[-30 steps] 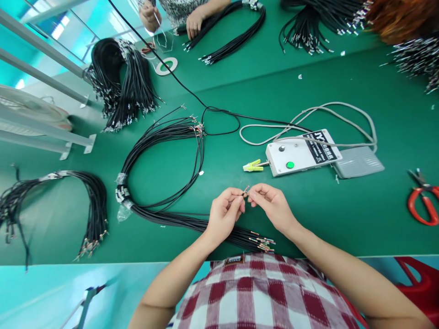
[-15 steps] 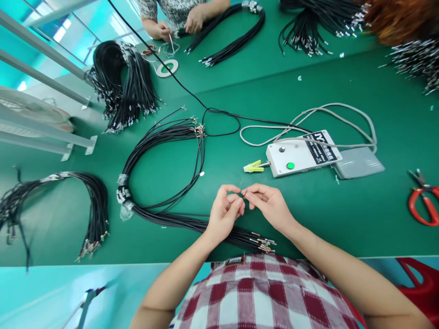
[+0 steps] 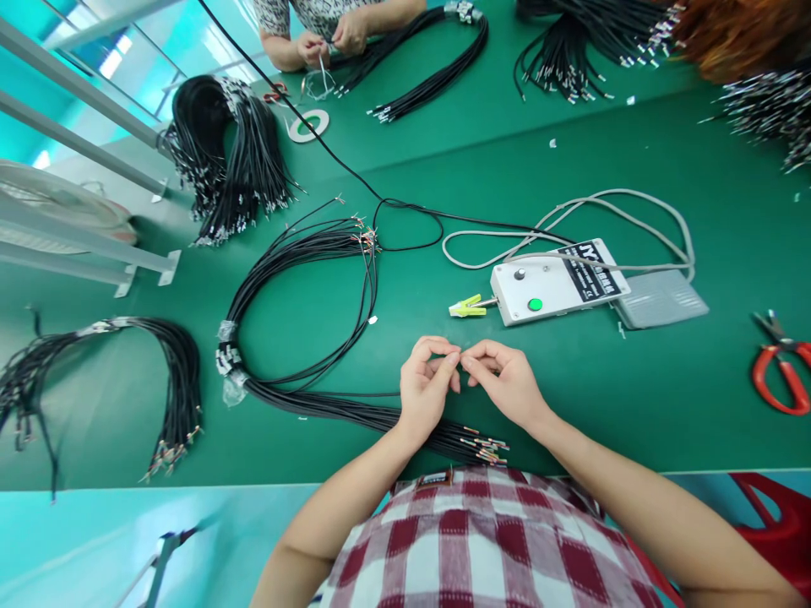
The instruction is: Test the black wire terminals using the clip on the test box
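Observation:
My left hand [image 3: 426, 388] is closed in a pinch on one black cable [image 3: 383, 394] that runs in from the coiled bundle. Fingertips of my right hand [image 3: 507, 380] meet those of the left, pinched at the cable's thin wire end, which is mostly hidden between them. Below my left wrist lies the black cable bundle [image 3: 342, 411], its stripped coloured ends [image 3: 485, 446] fanned out near the table edge. Beyond my hands sits a white control box [image 3: 557, 283] with a green button and a yellow-tipped nozzle [image 3: 467, 307].
Red-handled pliers [image 3: 781, 371] lie at the right and a grey pedal [image 3: 665, 300] beside the box. More cable bundles lie left [image 3: 174, 380] and far left [image 3: 231, 160]. Across the green table [image 3: 443, 169], a co-worker's hands [image 3: 335, 42] handle cables near a white tape roll [image 3: 308, 126].
Both my hands have shifted slightly right, and their fingertips have come together over the wire end. The co-worker's hands have moved closer together.

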Tool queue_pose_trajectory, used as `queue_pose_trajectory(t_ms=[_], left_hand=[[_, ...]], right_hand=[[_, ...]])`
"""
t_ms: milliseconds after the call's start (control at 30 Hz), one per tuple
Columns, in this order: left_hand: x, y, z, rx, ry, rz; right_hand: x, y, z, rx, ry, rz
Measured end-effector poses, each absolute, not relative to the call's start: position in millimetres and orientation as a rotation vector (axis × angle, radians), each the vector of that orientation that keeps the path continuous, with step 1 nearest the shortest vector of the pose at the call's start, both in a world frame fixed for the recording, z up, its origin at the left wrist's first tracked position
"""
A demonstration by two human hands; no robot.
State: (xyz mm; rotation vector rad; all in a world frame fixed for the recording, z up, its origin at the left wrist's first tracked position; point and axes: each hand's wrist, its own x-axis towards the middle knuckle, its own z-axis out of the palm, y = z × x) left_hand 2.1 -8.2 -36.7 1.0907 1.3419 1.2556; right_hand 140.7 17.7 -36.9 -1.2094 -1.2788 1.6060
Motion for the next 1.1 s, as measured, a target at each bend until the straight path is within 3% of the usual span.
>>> queue_pose_trajectory(t_ms=[167, 267, 433, 567, 767, 1100], left_hand=[[-3.3, -13.0, -42.1, 1.7, 1.51, 1.156], [-6.1, -7.1, -39.1, 1.59, 1.522, 1.087], [-12.5, 7.2, -33.2, 1.108, 1.35, 1.002], [-16.3, 10.9, -32.0, 1.159, 1.301, 0.931], [-21.9, 18.6, -30.7, 1.747, 1.406, 0.92], [-36.7, 61.7, -37.8, 1.372, 1.436, 0.986]], right_hand=[[147.6, 20.1, -39.5, -1.243, -1.41, 1.504], [160.0, 22.8, -36.9, -1.248, -1.591, 1.373], [173.3, 29.8, -26.7, -1.249, -2.14, 0.598], [164.7, 35.9, -23.0, -1.052, -2.506, 0.147], [166.8, 55.3, -11.4, -0.981, -2.679, 0.024], [155.3, 112.9, -1.2, -1.232, -2.868, -0.107]])
